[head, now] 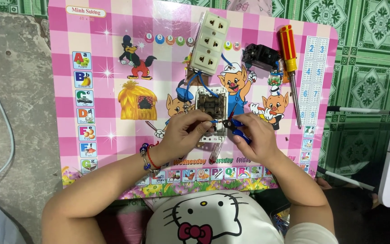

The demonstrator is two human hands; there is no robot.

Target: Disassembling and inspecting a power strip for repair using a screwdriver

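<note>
Near centre of the pink checked table [91, 31], left hand [183, 135] pinches a blue wire [215, 121] w/ fingertips, heel resting on the tabletop; beaded bracelets [148, 157] on its wrist. Right hand [256, 138], at 3 o'clock of it, is clenched round blue-handled pliers [236, 127], tips touching the wire end. Just at 12 o'clock of both hands lies an opened switch module [211, 105], blue wires running up to a cream triple socket plate [209, 43]. At 1–2 o'clock: black part [260, 56], then red/yellow screwdriver [290, 63]. Green patterned floor [366, 68] further right.
</note>
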